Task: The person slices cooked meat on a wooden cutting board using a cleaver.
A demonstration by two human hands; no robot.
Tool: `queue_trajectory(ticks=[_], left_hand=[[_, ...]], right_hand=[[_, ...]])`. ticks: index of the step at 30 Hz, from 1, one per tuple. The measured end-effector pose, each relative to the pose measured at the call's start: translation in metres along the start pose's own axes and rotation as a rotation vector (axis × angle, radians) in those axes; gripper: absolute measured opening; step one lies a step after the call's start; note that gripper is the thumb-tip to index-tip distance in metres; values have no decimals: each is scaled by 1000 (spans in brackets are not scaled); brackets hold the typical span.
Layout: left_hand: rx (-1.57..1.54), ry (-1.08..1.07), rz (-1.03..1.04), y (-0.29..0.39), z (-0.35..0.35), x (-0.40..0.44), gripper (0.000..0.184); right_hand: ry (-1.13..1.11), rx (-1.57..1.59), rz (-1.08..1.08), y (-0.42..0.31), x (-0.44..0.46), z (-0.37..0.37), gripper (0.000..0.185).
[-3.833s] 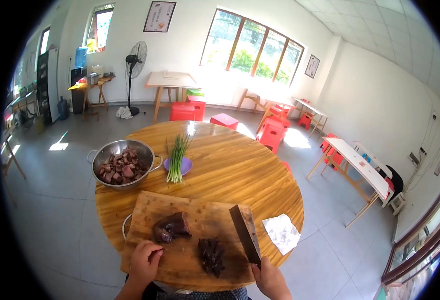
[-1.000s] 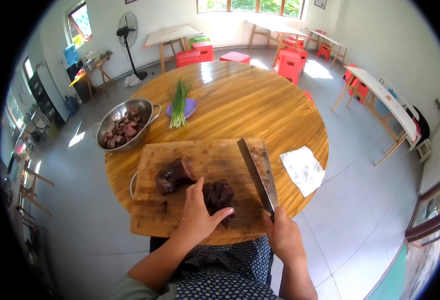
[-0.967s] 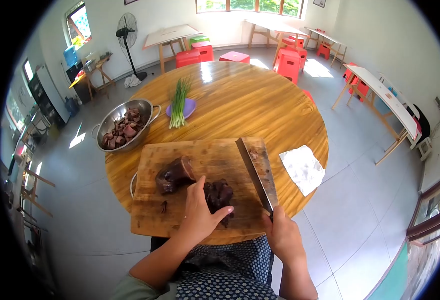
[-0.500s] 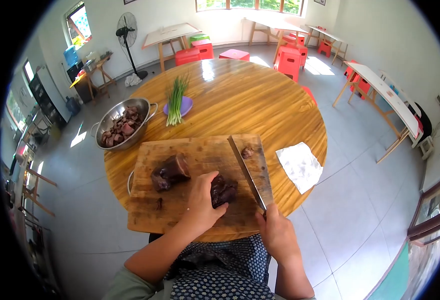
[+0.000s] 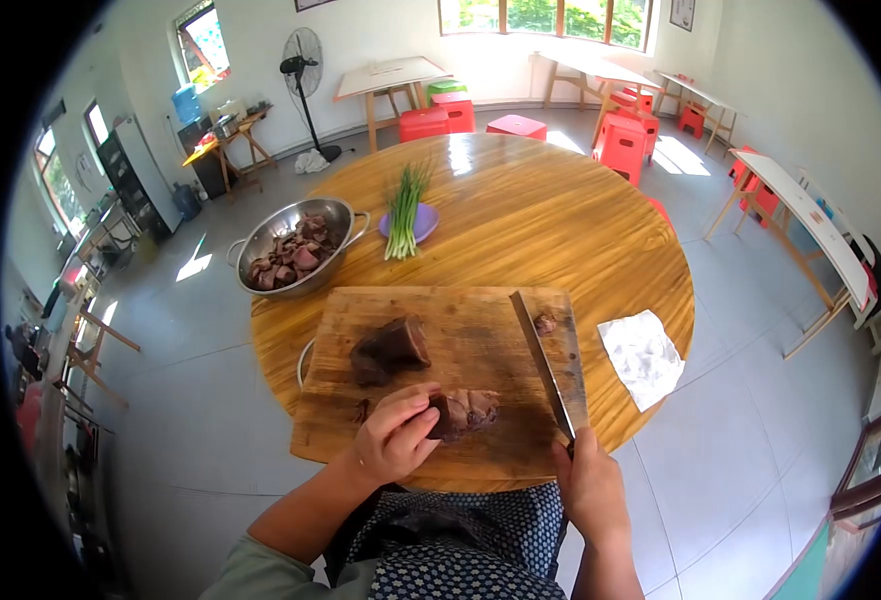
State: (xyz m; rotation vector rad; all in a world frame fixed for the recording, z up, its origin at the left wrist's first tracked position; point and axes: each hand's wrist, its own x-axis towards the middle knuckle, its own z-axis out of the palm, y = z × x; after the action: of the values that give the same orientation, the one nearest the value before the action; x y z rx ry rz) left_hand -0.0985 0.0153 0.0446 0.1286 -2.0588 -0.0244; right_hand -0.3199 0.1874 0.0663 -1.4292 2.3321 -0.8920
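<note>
A wooden cutting board (image 5: pixel 481 345) bears dark cooked meat. My left hand (image 5: pixel 398 437) has its fingers curled against the left end of a piece of meat (image 5: pixel 471 410), whose paler cut surface faces up. Wrapped round the handle of a knife (image 5: pixel 543 365), my right hand (image 5: pixel 593 485) is at the board's right front edge. The blade points away from me, tilted left, apart from that piece. Behind my left hand lies a larger chunk of meat (image 5: pixel 389 350). A small scrap of meat (image 5: pixel 546 323) sits just right of the blade.
On the round wooden table (image 5: pixel 541 220), a steel colander (image 5: pixel 246 265) of meat pieces stands back left. Beside it, green onions (image 5: pixel 406 210) lie on a purple plate (image 5: pixel 427 222). A white cloth (image 5: pixel 643 358) is at the right. Red stools (image 5: pixel 621 145) stand beyond the table.
The piece under my left hand has been turned, showing its paler cut surface. My left hand has shifted to its left end. The knife stays in my right hand. The view has shifted.
</note>
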Motion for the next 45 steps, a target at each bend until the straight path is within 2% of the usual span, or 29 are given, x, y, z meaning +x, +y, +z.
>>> queue_trajectory(ticks=[1, 3, 5, 7, 8, 10, 11, 13, 15, 18, 22, 26, 28, 32, 34, 40, 45], left_hand=[[16, -2, 0, -2, -6, -1, 47], [1, 28, 128, -4, -13, -1, 45], [-5, 52, 124, -3, -16, 0, 45], [-13, -38, -21, 2, -21, 6, 54], [-18, -31, -21, 5, -24, 11, 54], [-157, -248, -371, 11, -29, 19, 66], [-168, -241, -372, 13, -27, 20, 66], [-236, -360, -600, 17, -22, 19, 76], [-268, -382, -628, 19, -16, 13, 75], [-318, -438, -672, 22, -9, 2, 75], [-320, -491, -745, 31, -5, -7, 73], [-173, -478, -663, 33, -7, 4, 70], [-124, -399, -529, 32, -4, 7, 63], [-118, -452, -551, 27, 12, 3, 56], [-103, -400, -494, 27, 17, 1, 52], [-101, -337, -472, 26, 22, -5, 53], [-93, -372, -478, 24, 22, -7, 55]], right_hand=[[-5, 8, -13, -1, 0, 1, 25], [-8, -20, 17, -1, 0, 1, 25], [-14, -30, 11, 1, 0, 3, 24], [-6, -25, 8, 1, -1, 2, 26], [-3, -34, 10, 1, 0, 2, 26], [-42, -46, 47, 0, 0, 2, 25], [-39, -58, 53, -1, 0, 1, 25], [-42, -44, 28, -2, 2, -2, 27], [-55, -49, 33, 2, 5, -6, 27], [-37, -42, -74, 4, 9, -18, 25], [-130, -32, -106, -7, 4, -50, 25], [-298, -57, -151, -25, -6, -77, 24], [-325, -96, -180, -29, -9, -78, 24], [-424, -148, -207, -27, -10, -72, 24], [-440, -138, -218, -28, -9, -72, 24], [-520, -147, -260, -30, -4, -74, 23], [-595, -169, -269, -29, 1, -78, 23]])
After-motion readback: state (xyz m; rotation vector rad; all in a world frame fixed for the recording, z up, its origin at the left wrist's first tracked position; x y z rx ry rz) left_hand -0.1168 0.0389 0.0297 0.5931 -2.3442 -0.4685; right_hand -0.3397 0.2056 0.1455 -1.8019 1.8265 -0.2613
